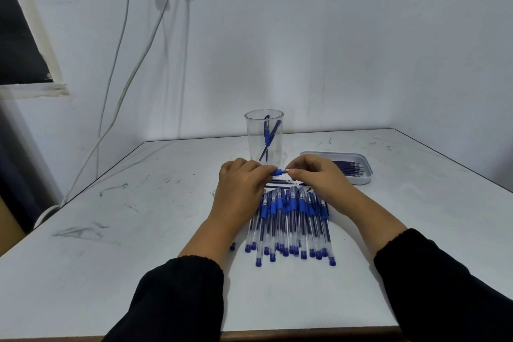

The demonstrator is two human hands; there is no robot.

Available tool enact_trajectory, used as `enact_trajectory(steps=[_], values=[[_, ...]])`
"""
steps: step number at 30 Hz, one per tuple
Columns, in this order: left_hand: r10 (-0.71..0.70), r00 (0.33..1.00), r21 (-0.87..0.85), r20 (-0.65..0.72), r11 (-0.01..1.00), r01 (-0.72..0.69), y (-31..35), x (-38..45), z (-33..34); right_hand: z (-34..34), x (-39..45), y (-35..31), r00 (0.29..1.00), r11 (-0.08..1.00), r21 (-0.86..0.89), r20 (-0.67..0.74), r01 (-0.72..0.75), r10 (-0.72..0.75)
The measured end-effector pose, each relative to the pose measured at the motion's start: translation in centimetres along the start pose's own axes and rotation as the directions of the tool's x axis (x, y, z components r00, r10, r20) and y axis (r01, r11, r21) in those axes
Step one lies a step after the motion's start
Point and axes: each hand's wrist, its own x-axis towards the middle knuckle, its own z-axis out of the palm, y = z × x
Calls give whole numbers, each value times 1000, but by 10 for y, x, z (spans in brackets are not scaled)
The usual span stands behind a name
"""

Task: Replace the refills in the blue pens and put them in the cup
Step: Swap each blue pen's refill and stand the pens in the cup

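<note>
Holding item: one blue-gripped pen with a clear plastic barrel [278, 172], pinched by its grip end in the curled fingers of the left hand [241, 181] — the right hand [313, 174] pinches at its tip, above the table.

Stock, unprocessed: a heap of clear-barrelled blue pens [291, 222] lying side by side on the scuffed white table [138, 230], under and between the wrists.

Stock, finished: a tall clear plastic cup [264, 136] just behind the hands, two blue pens standing tilted inside.

Supplies: a shallow pale tray [358, 179] near the right hand, holding dark refills [350, 168]; loose thin refills [281, 181] lie just below the hands.

Step judged: work at the tip end — unscrewing or refitting cannot be told. Next likely calls for a steady twist or pull along the barrel's axis.
</note>
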Motion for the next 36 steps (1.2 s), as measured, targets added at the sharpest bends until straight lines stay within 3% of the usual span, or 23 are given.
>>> enact_trajectory(steps=[25,36], values=[[41,996,-24,-76,999,-43,-1,1,1,1,-2,-4,999,998,-33,3,-44,44],[35,998,-48,-62,998,-38,-2,1,1,-2,1,1,1000,999,-49,12,14,-13]])
